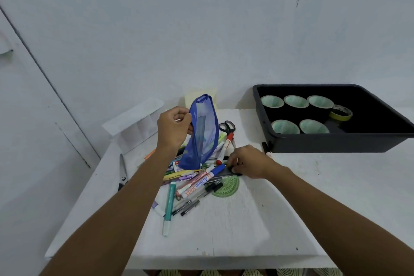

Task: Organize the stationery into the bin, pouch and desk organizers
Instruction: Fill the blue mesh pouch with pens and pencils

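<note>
Where the pouch (pixel 202 134) hangs: up on end just over the pile of pens (pixel 192 184), blue and see-through
Left hand (pixel 173 127): fingers pinch the pouch by its side edge
Right hand (pixel 248 160): down at the pile's right edge, fingers curled on something dark; I cannot tell if they hold it
Bin (pixel 336 141): black, on the surface (pixel 224 226) to the right, with tape rolls (pixel 285 126) inside

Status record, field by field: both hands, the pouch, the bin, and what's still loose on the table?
left hand: grips blue mesh pouch, upright at the pile
right hand: pinches dark strip in the pile
black bin: six tape rolls inside
loose on table: pens, markers, green protractor, left scissors, back scissors
white organizer: far left, behind pouch
</note>
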The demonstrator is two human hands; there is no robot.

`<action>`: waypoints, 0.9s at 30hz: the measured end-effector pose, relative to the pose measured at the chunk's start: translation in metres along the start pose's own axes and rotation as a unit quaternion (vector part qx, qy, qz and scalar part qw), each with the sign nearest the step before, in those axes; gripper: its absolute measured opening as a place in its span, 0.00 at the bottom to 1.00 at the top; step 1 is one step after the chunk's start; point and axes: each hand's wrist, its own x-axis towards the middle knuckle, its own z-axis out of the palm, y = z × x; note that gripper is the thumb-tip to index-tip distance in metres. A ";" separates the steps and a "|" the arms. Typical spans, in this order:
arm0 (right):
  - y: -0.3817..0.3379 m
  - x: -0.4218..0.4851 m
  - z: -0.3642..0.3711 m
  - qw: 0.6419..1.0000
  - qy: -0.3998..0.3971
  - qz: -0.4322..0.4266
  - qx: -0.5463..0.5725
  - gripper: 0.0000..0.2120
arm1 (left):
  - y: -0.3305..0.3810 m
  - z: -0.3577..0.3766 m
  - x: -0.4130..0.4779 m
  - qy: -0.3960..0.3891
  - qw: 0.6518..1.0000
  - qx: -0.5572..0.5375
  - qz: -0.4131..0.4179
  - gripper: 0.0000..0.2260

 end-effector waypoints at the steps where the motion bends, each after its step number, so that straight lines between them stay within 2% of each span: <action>1: 0.000 0.000 0.001 1.000 -0.008 -0.003 -0.014 0.09 | 0.001 0.000 0.000 -0.002 1.000 -0.002 0.001 0.05; 4: 0.000 0.003 -0.001 0.999 -0.023 -0.007 -0.025 0.10 | 0.002 0.000 -0.001 -0.003 1.000 -0.002 0.005 0.05; 9: 0.003 0.007 -0.003 0.998 -0.044 0.025 -0.034 0.06 | 0.003 0.000 -0.001 0.003 1.000 -0.005 0.005 0.05; 11: 0.008 0.006 -0.008 0.997 -0.040 0.040 -0.049 0.05 | 0.003 -0.001 -0.001 0.007 1.000 -0.003 0.007 0.05; 17: 0.027 0.001 -0.049 0.995 -0.007 0.057 -0.078 0.10 | 0.003 0.000 -0.003 0.012 1.000 0.000 0.014 0.04; 19: 0.023 0.000 -0.058 0.994 0.019 0.060 -0.085 0.09 | 0.004 0.000 -0.004 0.017 1.000 0.001 0.017 0.04; 23: 0.011 -0.003 -0.067 0.986 0.120 0.107 -0.054 0.02 | 0.004 -0.002 -0.005 0.028 0.999 0.000 0.018 0.04; 27: -0.007 -0.003 -0.080 0.951 0.239 0.145 0.133 0.04 | 0.004 -0.003 -0.003 0.031 0.999 0.004 0.021 0.04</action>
